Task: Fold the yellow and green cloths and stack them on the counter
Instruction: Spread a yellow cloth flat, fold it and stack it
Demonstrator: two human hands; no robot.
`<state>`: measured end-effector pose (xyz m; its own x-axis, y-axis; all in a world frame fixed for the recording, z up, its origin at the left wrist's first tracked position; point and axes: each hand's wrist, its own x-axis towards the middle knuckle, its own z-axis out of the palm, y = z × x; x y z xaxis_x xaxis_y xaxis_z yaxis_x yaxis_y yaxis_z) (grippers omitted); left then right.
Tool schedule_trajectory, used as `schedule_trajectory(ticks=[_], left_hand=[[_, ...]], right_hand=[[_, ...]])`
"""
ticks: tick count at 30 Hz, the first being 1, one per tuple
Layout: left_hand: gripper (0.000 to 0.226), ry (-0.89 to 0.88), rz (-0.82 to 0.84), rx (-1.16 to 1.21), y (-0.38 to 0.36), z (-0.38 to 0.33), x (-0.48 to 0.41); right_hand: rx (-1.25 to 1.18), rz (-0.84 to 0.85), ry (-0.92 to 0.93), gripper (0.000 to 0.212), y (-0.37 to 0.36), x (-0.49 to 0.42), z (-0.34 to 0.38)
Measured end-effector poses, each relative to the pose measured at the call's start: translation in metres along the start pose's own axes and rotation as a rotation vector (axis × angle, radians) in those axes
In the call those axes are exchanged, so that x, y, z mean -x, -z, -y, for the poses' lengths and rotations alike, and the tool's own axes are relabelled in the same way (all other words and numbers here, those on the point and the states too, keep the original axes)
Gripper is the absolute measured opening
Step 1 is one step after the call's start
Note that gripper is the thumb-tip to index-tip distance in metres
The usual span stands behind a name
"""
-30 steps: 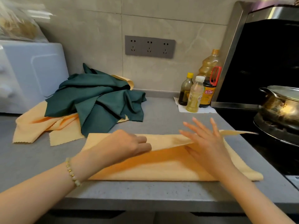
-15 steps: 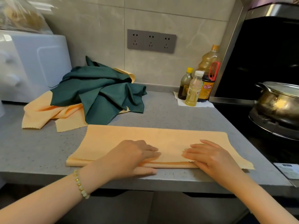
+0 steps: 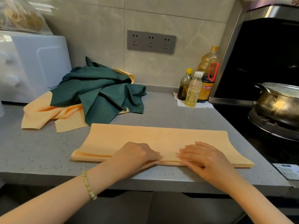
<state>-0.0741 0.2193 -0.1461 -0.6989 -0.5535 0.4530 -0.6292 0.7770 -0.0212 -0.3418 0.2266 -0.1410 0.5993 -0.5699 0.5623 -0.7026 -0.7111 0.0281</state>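
Note:
A yellow cloth (image 3: pixel 155 139) lies folded into a long flat strip along the front of the grey counter (image 3: pixel 40 151). My left hand (image 3: pixel 137 153) pinches the strip's near edge at the middle, fingers curled on top and thumb below. Just to the right, my right hand (image 3: pixel 202 156) rests on the same edge with fingers lying flat on the fabric. At the back left, a crumpled green cloth (image 3: pixel 100 92) is heaped on more loose yellow cloth (image 3: pixel 45 113).
A white appliance (image 3: pixel 32 67) stands at the back left. Three bottles (image 3: pixel 195 88) sit on paper by the wall. A metal pot (image 3: pixel 278 104) rests on the black stove at the right. The counter's front edge runs just below my hands.
The cloth's upper layer has been brought over to the near edge, making a narrower strip. Both hands came down to that edge and then moved closer together.

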Motion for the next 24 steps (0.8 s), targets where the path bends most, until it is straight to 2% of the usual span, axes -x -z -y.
schedule_trajectory(ticks=[4, 7, 10, 15, 17, 21, 24], left_hand=[[0.037, -0.037, 0.091, -0.051, 0.01, -0.006, -0.002], [0.042, 0.153, 0.191, 0.027, 0.023, -0.012, -0.016], [0.041, 0.328, 0.202, 0.07, 0.02, -0.006, -0.043], [0.053, 0.581, 0.505, -0.083, -0.007, 0.023, -0.064], [0.055, 0.644, 0.546, -0.051, -0.013, 0.027, -0.063], [0.057, 0.683, 0.57, -0.001, -0.019, 0.026, -0.058], [0.058, 0.708, 0.579, 0.024, -0.022, 0.023, -0.055]], right_hand=[[-0.115, 0.04, 0.007, 0.037, -0.002, -0.003, 0.009], [-0.208, 0.085, -0.039, 0.042, -0.001, -0.001, 0.011], [-0.238, 0.091, -0.066, 0.046, -0.002, -0.001, 0.011], [-0.231, 0.126, -0.121, 0.04, -0.002, -0.001, 0.015], [-0.232, 0.154, -0.194, 0.034, -0.001, -0.005, 0.017], [-0.471, 0.146, -0.504, 0.03, -0.002, -0.042, 0.028], [-0.363, 0.276, -0.55, 0.042, -0.022, -0.083, 0.027]])
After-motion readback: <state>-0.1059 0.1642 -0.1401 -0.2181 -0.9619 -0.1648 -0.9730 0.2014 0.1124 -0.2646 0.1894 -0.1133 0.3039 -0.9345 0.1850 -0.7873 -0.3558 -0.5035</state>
